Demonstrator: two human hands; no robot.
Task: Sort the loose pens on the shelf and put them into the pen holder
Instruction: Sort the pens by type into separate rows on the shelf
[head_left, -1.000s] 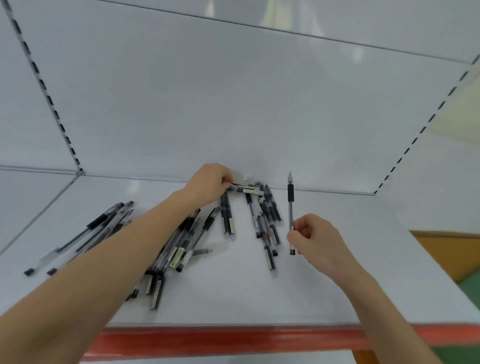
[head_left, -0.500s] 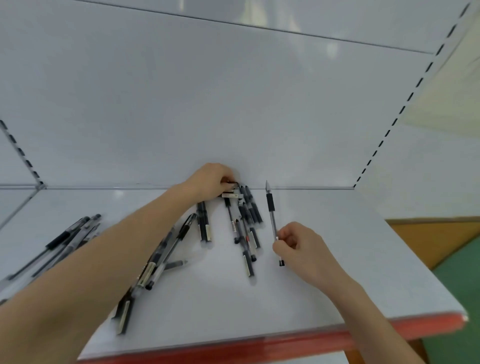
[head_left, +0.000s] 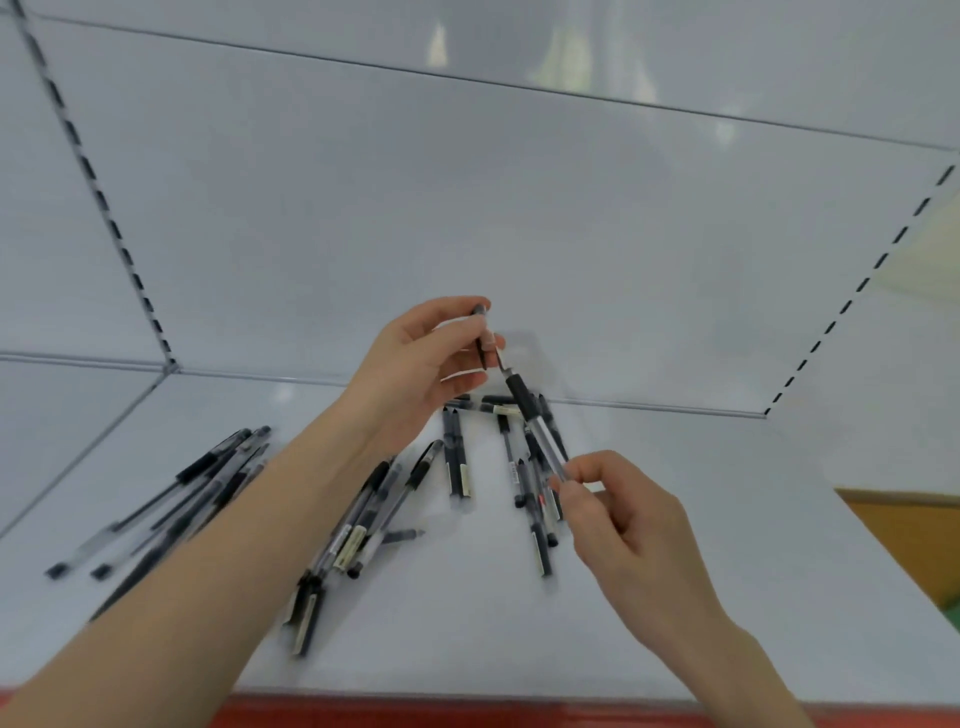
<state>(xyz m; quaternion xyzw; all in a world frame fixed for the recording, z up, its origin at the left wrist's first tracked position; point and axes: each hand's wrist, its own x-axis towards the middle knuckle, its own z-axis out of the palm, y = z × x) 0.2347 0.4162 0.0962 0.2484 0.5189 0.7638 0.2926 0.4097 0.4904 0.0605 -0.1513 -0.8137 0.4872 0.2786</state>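
Loose black and clear pens lie in three groups on the white shelf: a left bunch, a middle bunch and a pile near the back wall. My left hand is raised above the back pile and pinches a small black pen cap. My right hand pinches the lower end of an uncapped clear pen with a black grip, whose tip points up at the cap. No pen holder is in view.
The shelf has a white back wall, slotted black-dashed uprights at left and right, and a red front edge. An orange surface shows beyond the shelf's right end.
My left hand rose from the back pile with a cap in its fingers. My right hand tilted its pen so the tip leans left toward the cap.
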